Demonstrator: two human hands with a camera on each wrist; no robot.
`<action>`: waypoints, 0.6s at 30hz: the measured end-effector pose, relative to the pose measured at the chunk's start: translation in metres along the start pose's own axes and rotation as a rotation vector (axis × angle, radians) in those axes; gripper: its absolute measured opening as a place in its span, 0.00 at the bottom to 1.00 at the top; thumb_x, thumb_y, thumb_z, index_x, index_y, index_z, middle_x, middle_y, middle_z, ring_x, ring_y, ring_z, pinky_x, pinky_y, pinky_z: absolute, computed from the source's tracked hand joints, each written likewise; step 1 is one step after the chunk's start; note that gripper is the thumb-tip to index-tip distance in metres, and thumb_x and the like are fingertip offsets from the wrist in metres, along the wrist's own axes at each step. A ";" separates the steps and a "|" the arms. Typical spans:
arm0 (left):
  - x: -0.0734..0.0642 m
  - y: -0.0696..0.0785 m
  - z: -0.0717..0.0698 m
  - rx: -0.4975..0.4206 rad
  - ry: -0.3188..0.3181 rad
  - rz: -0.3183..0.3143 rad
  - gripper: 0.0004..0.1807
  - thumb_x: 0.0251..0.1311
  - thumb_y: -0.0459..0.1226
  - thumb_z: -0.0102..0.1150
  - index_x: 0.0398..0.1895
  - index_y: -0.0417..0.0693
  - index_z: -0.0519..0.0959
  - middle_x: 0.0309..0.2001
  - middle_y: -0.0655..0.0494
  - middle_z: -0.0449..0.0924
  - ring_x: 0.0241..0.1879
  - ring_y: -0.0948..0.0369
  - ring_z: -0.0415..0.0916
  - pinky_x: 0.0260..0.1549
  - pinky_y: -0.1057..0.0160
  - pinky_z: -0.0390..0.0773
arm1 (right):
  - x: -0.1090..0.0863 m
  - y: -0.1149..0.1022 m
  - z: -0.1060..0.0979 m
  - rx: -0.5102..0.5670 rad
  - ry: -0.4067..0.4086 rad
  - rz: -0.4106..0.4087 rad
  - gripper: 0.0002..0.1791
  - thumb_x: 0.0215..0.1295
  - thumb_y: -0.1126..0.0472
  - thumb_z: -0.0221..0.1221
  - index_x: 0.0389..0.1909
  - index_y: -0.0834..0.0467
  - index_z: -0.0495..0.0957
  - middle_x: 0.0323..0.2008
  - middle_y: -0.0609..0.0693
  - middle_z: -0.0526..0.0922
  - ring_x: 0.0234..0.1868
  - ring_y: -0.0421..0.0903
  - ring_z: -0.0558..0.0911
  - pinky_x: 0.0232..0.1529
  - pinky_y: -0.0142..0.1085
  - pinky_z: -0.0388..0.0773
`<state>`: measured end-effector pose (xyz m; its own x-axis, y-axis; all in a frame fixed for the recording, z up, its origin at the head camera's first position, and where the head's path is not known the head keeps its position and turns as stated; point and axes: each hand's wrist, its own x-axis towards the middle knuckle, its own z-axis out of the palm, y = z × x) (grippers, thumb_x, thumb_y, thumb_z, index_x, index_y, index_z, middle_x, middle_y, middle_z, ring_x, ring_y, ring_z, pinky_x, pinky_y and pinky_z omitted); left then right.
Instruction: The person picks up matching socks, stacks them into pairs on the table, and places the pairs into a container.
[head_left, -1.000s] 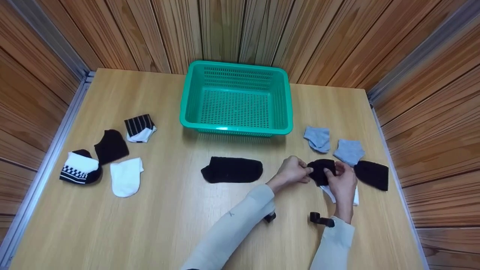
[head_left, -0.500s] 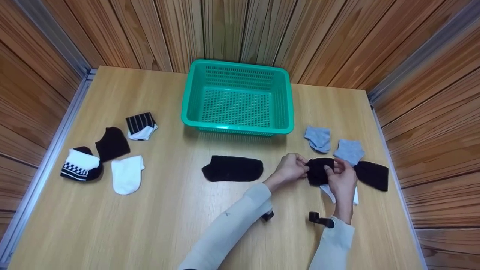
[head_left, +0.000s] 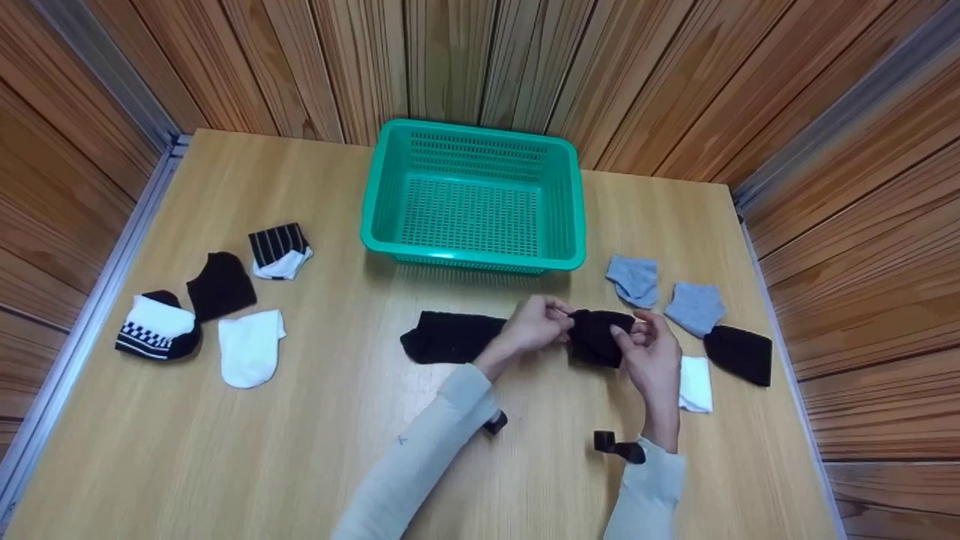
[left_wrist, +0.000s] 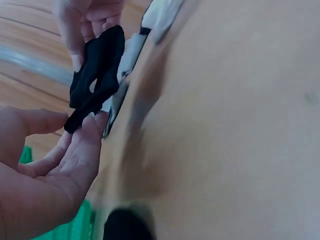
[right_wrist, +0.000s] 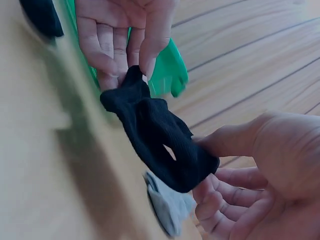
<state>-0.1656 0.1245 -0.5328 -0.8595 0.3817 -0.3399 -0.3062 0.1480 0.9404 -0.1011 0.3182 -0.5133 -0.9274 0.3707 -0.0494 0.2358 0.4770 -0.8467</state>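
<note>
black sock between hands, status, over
Left hand and right hand pinching opposite ends. Bunched black fabric sock raised off wooden table. Possibly in the way: flat black fabric sock below left hand.

From where I stand: lt-brown wood-grain tabletop (head_left: 225,465), set right up vs. the back wall (head_left: 450,60). That wall's vert. planks, reddish-brown w/ dark seams, a bit greyer nr. the middle. L wall (head_left: 52,172) & R wall (head_left: 862,277) same planking, approx. Grey metal strip (head_left: 105,75) in the L corner, another rail (head_left: 85,337) along the table's L edge. Soft sheen on the top.
</note>
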 end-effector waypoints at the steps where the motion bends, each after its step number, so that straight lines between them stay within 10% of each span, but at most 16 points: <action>1: -0.002 -0.002 -0.005 -0.012 -0.003 0.000 0.09 0.69 0.31 0.64 0.49 0.41 0.84 0.36 0.51 0.88 0.30 0.61 0.86 0.35 0.60 0.88 | -0.001 -0.001 0.003 0.009 -0.010 -0.005 0.26 0.68 0.62 0.69 0.64 0.67 0.76 0.39 0.50 0.79 0.34 0.31 0.77 0.36 0.21 0.75; 18: -0.071 -0.013 -0.089 0.062 0.092 0.087 0.14 0.71 0.28 0.58 0.56 0.36 0.83 0.46 0.43 0.87 0.37 0.61 0.87 0.43 0.61 0.89 | -0.027 -0.026 0.059 0.038 -0.252 -0.099 0.22 0.66 0.65 0.70 0.60 0.66 0.80 0.42 0.58 0.82 0.34 0.36 0.82 0.33 0.25 0.77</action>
<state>-0.1374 0.0140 -0.5202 -0.9165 0.3109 -0.2517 -0.2052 0.1748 0.9630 -0.0994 0.2491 -0.5207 -0.9895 0.1114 -0.0923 0.1342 0.4692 -0.8728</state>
